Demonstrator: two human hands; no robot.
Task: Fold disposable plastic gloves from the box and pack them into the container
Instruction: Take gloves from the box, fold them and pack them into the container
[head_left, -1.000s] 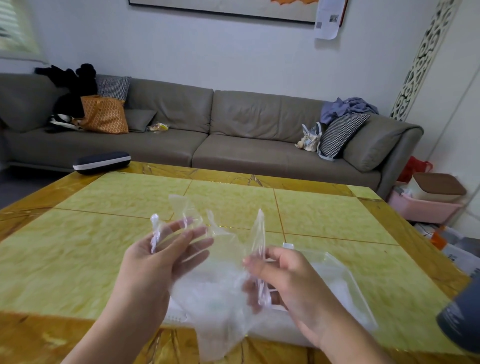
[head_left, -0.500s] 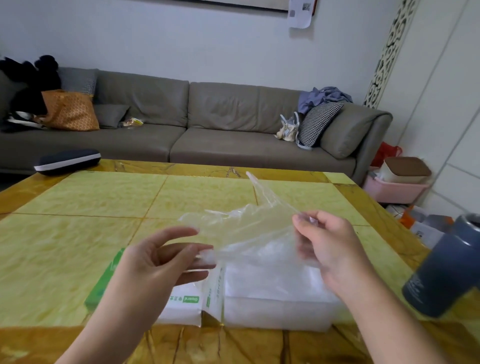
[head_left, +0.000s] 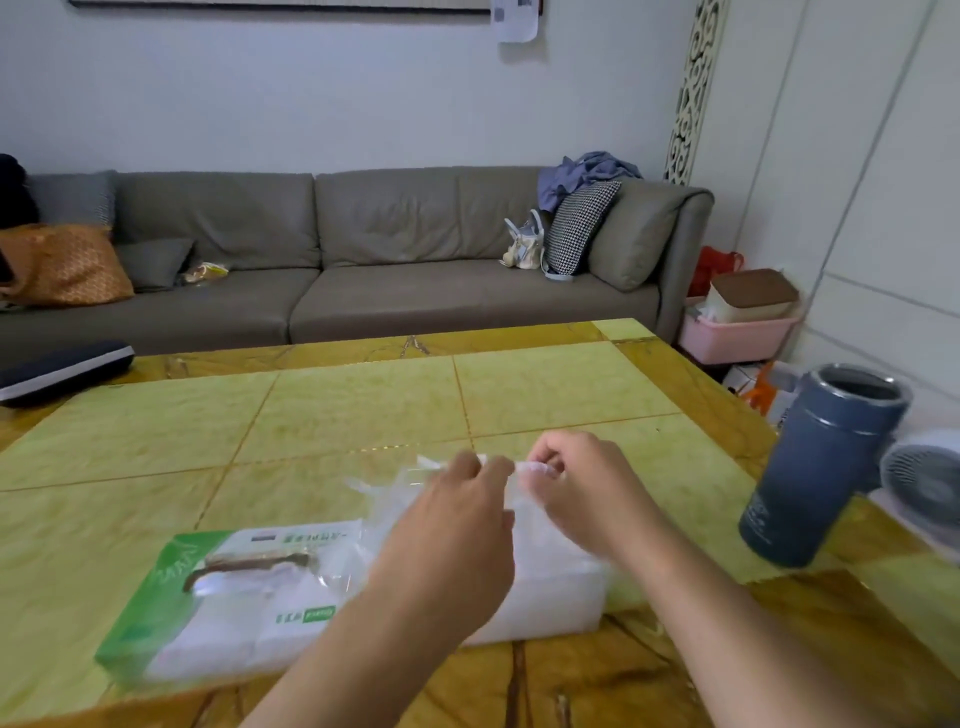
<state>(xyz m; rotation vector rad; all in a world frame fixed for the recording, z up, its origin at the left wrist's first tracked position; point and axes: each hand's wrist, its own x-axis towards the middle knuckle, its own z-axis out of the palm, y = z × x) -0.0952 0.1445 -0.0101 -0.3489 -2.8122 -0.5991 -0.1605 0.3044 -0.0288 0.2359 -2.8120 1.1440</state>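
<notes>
Head view: low in the frame, left of centre, a green-and-white glove box lies flat on the yellow-green table. Its top carries a line of pale print and its near face a small green label, both blurred beyond reading; clear film shows through the slot in its top. To its right, touching it, sits a translucent white container, its contents hidden by its cloudy walls and by the hands. Above the container, at centre frame, both hands meet on a clear plastic glove: the left hand has its fingers curled onto the film, and the right hand pinches its bunched edge in bent fingertips. The glove's loose end trails left over the table. At right stands a dark blue open-topped tumbler with faint unreadable print near its base. In the upper right, a pink bin holds a brown-lidded box.
</notes>
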